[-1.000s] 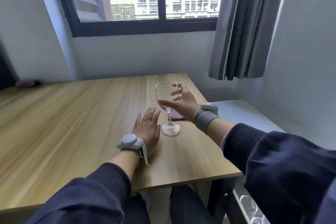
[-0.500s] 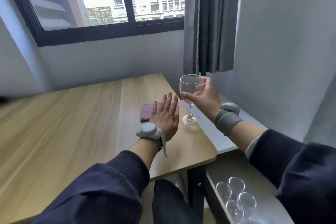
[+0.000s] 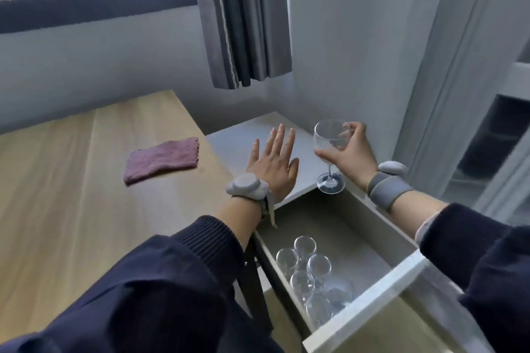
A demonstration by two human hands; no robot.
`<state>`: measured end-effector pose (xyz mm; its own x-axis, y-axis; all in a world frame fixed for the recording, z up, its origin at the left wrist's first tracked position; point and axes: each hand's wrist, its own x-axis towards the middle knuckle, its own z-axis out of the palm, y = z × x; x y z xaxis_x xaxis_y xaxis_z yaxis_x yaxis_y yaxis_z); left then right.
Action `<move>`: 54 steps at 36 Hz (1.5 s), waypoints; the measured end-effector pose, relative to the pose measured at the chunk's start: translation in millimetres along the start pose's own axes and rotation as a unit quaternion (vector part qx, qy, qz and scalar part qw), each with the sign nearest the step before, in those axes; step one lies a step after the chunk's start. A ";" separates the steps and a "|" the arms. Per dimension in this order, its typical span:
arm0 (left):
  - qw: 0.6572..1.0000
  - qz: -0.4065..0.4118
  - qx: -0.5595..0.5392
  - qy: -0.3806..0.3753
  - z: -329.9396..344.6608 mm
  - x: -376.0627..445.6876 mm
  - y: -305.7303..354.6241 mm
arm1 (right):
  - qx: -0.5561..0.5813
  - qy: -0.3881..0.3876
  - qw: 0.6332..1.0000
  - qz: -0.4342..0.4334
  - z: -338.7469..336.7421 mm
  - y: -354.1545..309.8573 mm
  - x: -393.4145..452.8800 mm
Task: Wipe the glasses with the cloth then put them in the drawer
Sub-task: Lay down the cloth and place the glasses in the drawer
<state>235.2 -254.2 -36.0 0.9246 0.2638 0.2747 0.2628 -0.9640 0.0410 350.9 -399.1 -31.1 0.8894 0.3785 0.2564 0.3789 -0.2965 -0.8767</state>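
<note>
Nearest, at the lower right, the white drawer (image 3: pixel 372 299) stands pulled open, its pale boxy inside holding a cluster of clear stemmed glasses (image 3: pixel 311 275) with round bowls; I count about six, though the nearest ones blur together. Dark ribbed knit sleeves (image 3: pixel 200 252) lead up to both wrists, each wearing a smooth grey band. The left hand (image 3: pixel 272 165) is flat and released, fingers straight and spread, over the edge where the wood-grain bench (image 3: pixel 71 209) meets a low grey cabinet top (image 3: pixel 238 140). To its right the right hand (image 3: pixel 351 153) grasps the bowl of one upright wine glass (image 3: pixel 329 152), its round foot above the far end of the drawer. Farther left, one purple folded cloth (image 3: pixel 162 163) with a nubby weave lies on the bench. Beyond hang pleated grey curtains (image 3: pixel 243 17) beside a dark-framed window (image 3: pixel 94 0)
</note>
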 end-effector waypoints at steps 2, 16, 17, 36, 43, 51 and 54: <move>1.000 0.001 -0.007 -0.015 12.7 0.9 10.0 | -0.022 -0.005 0.999 0.026 -5.3 24.6 -5.1; 0.988 -0.019 0.003 -0.155 109.3 -34.1 45.8 | -0.120 -0.158 0.975 0.100 12.3 158.2 -69.5; 0.986 -0.012 0.001 -0.163 111.9 -38.2 45.7 | -0.127 -0.179 0.970 0.100 13.8 161.7 -73.3; 0.963 -0.026 -0.054 -0.262 160.1 -72.8 52.7 | -0.208 -0.285 0.919 0.174 36.8 211.3 -100.7; 0.953 -0.007 -0.041 -0.302 171.9 -79.9 54.7 | -0.153 -0.308 0.914 0.215 32.4 217.0 -102.7; 0.953 -0.011 -0.052 -0.299 170.9 -88.5 61.5 | -0.229 -0.383 0.866 0.227 -7.5 204.2 -97.0; 0.951 -0.004 -0.050 -0.306 165.4 -92.5 72.5 | -0.316 -0.413 0.831 0.196 -16.6 201.1 -102.9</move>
<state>214.3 -342.8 -217.4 0.9176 0.2124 -0.3359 0.2716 -0.9522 0.1397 339.7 -512.2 -227.0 0.5971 0.5388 -0.5943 0.3916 -0.8424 -0.3702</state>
